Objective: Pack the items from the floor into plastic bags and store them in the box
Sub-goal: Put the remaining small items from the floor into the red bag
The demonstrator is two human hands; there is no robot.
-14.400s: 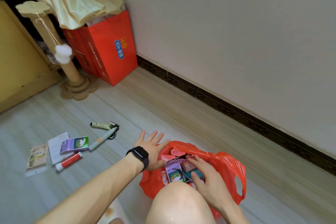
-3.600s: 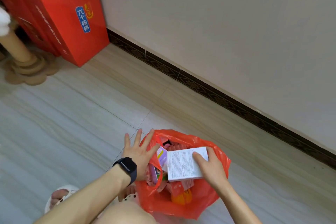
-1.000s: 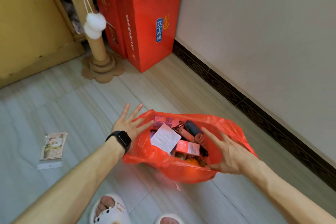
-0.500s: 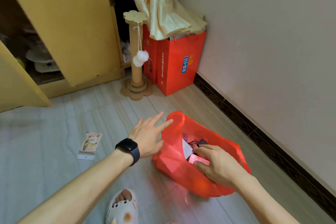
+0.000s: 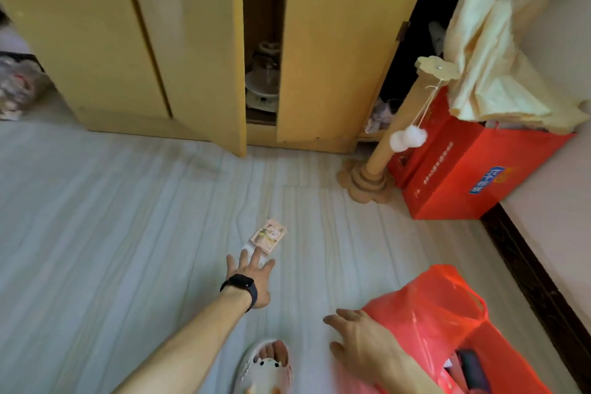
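Note:
A small flat packet with a pale printed picture lies on the grey floor in mid view. My left hand, with a black watch on the wrist, stretches toward it with fingers spread; the fingertips reach the packet's near end and hold nothing. The red plastic bag stands at lower right with several small items inside. My right hand rests open against the bag's left side, fingers spread.
A yellow cabinet with doors ajar fills the back. A cardboard post with a white pompom and a red paper bag stand at right by the wall. My slippered foot is at the bottom.
My left hand has left the bag's rim and reached forward to the packet. My right hand has come out of the bag to its side. The view has swung left toward the cabinet.

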